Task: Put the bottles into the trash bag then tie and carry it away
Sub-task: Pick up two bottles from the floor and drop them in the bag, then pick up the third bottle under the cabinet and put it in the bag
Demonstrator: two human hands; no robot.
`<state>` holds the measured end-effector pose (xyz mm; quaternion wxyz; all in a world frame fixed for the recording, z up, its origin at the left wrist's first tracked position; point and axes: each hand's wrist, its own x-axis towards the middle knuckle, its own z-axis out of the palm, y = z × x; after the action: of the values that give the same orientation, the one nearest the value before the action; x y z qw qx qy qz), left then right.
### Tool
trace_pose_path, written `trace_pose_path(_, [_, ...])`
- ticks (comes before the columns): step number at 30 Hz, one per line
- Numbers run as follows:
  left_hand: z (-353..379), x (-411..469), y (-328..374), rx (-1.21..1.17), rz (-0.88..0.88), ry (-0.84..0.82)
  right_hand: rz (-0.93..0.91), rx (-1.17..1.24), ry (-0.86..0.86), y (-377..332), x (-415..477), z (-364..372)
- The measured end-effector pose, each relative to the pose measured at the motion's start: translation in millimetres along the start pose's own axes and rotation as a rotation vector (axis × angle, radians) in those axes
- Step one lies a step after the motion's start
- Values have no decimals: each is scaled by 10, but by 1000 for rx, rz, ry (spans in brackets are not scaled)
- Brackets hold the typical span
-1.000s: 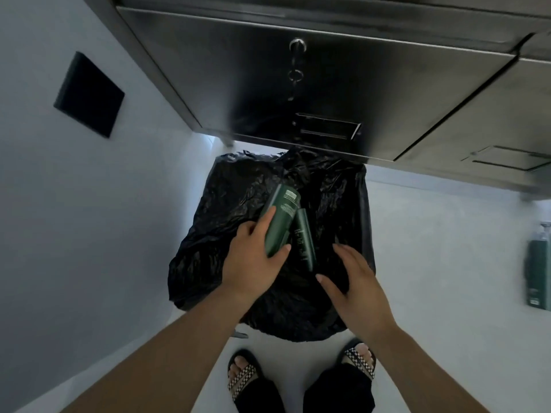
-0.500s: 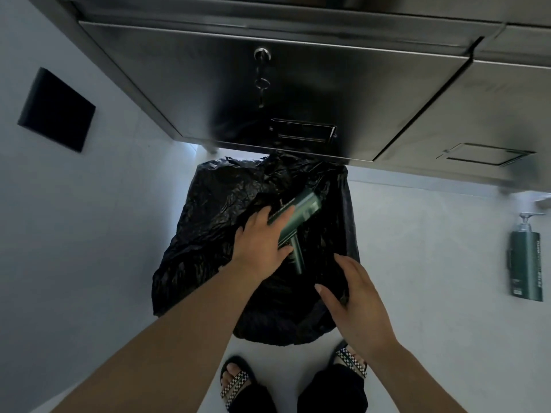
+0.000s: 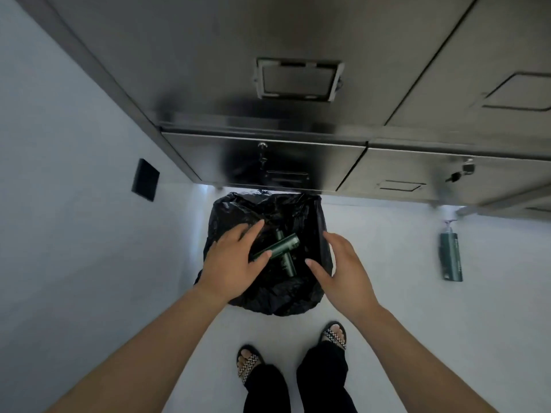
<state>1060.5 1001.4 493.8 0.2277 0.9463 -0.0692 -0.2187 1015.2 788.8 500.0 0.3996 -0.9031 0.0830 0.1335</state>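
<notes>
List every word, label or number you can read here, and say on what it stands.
Nothing here can be read.
Pump bottle on the floor: pale print, too blurred.
Two bottles in the trash bag: no print legible, too small and dark.

We see a dim, bluish scene. The brightest light glows just under the cabinet [image 3: 298, 156], whose steel shows dull glare. Far from the cabinet, straight lines bow; detail is soft.
</notes>
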Motion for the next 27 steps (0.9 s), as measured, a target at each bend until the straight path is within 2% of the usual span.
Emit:
trace_pose_path(3, [-634,-505,370,-90,19,-7,-28,-16,54,-537,-389,-525])
trace_pose_path(7, [-1393,-1032,895,-45,143,72,-85,-27,171,-1096,-1000,-1149])
trace_pose_path(10, [-1752,-1255,1322,-53,231,122,-94,-49,232,-1323,-1422,-1510])
trace_pose_path(13, [-1910,-1433,1742,-35,315,87,-63,-48,272,-1390,-1815,-1830])
trace_pose_path(17, [-1926,-1681,2270,34,427,79,-7,-59,304,-1221,-2333,-2248])
trace_pose_path(20, [-1786,-1773,2855,54,561,96,61,-70,390,-979,-2664,-2610])
trace_pose_path(23, [-1532,-1812,3566,113,689,77,118,-90,465,-607,-2991,-3086])
trace_pose_path(27, [-1126,-1782,4391,188,752,61,191,-168,554,0,-3419,-3751])
